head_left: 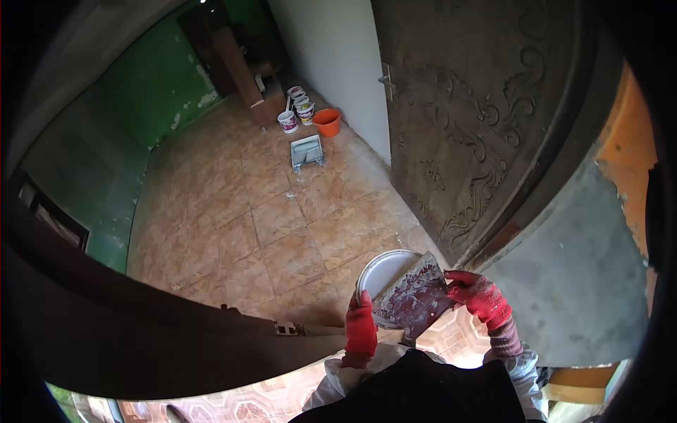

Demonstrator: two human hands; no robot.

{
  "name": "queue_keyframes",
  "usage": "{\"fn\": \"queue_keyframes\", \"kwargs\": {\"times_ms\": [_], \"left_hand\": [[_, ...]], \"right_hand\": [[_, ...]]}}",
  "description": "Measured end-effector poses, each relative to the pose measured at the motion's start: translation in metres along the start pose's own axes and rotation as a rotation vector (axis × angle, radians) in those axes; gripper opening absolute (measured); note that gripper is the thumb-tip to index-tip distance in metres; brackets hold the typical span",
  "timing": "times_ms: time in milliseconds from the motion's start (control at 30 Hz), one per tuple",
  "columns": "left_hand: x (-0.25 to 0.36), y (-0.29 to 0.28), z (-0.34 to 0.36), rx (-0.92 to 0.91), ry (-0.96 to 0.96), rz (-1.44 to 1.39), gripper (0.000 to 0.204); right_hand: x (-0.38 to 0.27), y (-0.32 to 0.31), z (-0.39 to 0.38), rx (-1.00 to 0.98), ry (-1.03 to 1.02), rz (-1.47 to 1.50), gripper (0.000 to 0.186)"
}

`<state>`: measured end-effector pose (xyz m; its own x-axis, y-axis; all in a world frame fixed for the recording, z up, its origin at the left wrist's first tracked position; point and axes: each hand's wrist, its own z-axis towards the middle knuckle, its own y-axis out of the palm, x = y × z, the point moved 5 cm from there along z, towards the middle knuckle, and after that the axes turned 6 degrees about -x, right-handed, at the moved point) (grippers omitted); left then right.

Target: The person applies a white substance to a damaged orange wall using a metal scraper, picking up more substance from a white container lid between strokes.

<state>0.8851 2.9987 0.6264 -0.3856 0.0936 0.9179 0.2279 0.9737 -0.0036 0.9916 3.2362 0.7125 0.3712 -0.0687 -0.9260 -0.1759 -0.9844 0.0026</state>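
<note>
My left hand (361, 330), in a red glove, is closed on the near left rim of a round white container or lid (385, 271); its depth cannot be made out. Across the right part of it lies a flat maroon board (417, 299), tilted and crusted with dried grey-white plaster or paint. My right hand (484, 299), in a dirty red glove, grips this board by its right edge, fingers bent around the upper corner. A narrow piece, perhaps a handle, sticks out at the board's lower end.
A paint tray (306, 154) stands on the tiled floor (275, 218) ahead, with an orange bucket (326, 123) and several white pails (287, 121) behind. To the right is a carved dark door (465, 106) with a handle. A dark door edge (211, 331) passes at left.
</note>
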Motion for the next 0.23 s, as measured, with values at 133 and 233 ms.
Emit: {"fn": "queue_keyframes", "kwargs": {"times_ms": [133, 233], "left_hand": [[0.05, 0.054, 0.082, 0.038, -0.052, -0.103, 0.046], [0.048, 0.056, 0.16, 0.087, -0.141, -0.183, 0.051]], "right_hand": [[0.008, -0.066, 0.094, -0.092, 0.142, 0.252, 0.045], [0.025, -0.076, 0.178, -0.188, 0.072, 0.242, 0.051]]}}
